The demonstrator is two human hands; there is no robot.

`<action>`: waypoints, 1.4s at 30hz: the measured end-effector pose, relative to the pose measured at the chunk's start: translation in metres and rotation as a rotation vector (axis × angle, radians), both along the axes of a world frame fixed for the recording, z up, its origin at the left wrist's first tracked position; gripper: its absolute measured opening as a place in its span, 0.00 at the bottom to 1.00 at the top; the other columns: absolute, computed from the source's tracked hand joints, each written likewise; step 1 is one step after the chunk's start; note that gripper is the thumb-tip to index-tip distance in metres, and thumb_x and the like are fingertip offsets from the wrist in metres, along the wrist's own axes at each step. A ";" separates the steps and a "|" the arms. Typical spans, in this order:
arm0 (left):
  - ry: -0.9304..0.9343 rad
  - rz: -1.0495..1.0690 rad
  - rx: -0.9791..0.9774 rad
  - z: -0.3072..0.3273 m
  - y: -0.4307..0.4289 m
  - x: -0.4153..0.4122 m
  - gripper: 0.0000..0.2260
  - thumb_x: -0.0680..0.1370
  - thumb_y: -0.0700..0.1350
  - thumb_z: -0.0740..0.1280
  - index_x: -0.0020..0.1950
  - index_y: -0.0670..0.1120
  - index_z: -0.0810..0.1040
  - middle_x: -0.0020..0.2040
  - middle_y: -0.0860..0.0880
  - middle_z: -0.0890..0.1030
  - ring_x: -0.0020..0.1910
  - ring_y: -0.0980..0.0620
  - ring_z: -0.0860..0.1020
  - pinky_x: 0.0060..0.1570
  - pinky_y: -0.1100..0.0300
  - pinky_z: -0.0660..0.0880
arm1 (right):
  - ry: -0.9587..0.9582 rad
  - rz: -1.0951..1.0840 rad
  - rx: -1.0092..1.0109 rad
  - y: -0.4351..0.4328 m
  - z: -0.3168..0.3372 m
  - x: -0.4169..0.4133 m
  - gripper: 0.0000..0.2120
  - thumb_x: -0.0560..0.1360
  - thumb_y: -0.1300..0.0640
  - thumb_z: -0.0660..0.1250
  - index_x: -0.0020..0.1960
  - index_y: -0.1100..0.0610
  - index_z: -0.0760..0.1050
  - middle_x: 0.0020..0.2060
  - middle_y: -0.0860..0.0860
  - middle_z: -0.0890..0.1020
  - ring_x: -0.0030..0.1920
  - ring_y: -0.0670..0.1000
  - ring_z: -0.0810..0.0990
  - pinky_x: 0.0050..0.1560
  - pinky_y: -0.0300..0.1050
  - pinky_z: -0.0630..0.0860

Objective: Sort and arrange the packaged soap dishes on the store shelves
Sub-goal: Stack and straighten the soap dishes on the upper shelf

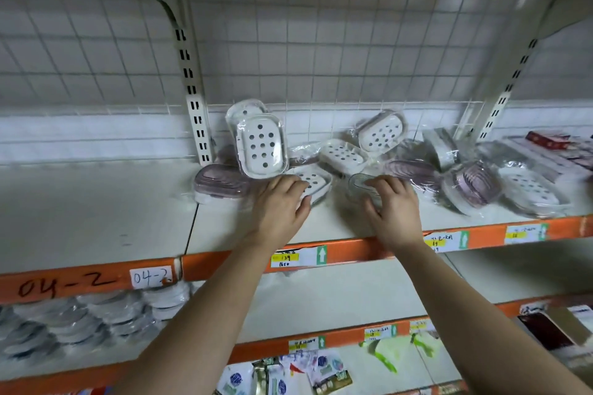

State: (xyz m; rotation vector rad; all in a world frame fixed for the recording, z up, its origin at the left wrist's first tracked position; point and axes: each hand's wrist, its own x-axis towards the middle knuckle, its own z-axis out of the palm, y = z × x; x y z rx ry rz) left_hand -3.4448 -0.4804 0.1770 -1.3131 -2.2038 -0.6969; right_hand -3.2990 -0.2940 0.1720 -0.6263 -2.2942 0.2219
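Several soap dishes wrapped in clear plastic lie in a loose heap on the white shelf (112, 212). A white perforated dish (261, 146) leans upright against the back grid. My left hand (280, 207) grips a flat white perforated dish (316, 184) at its near edge. My right hand (393, 207) holds a clear ridged dish (361, 184), fingers curled over it. A mauve ridged dish (221, 183) sits left of my left hand. More mauve dishes (471, 189) and white dishes (380, 131) lie to the right.
The shelf has an orange front rail (224, 261) with price labels and the marking 04-2. Slotted uprights (194, 99) stand at the back. Below, stacked wrapped dishes (83, 321) fill the left; packets (288, 372) lie on the lowest shelf. Red boxes (558, 143) sit far right.
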 end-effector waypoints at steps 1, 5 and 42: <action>0.005 -0.006 -0.001 -0.002 0.002 -0.001 0.16 0.78 0.50 0.59 0.54 0.45 0.82 0.52 0.48 0.82 0.53 0.46 0.79 0.53 0.53 0.73 | -0.011 -0.020 0.001 0.004 -0.001 0.000 0.20 0.73 0.47 0.58 0.54 0.57 0.81 0.51 0.55 0.81 0.53 0.62 0.76 0.55 0.57 0.73; -0.029 0.002 0.030 -0.008 0.006 -0.005 0.17 0.77 0.52 0.60 0.56 0.45 0.82 0.54 0.49 0.81 0.55 0.47 0.78 0.55 0.52 0.73 | -0.021 -0.052 -0.007 0.009 -0.018 0.001 0.19 0.74 0.47 0.59 0.53 0.56 0.81 0.53 0.54 0.82 0.60 0.63 0.75 0.59 0.58 0.71; -0.354 0.037 0.341 -0.003 0.006 0.021 0.23 0.71 0.55 0.73 0.59 0.42 0.75 0.56 0.45 0.76 0.55 0.51 0.74 0.52 0.71 0.65 | 0.032 -0.019 -0.114 0.014 -0.024 0.001 0.27 0.69 0.41 0.58 0.58 0.55 0.80 0.58 0.56 0.78 0.56 0.62 0.73 0.54 0.56 0.75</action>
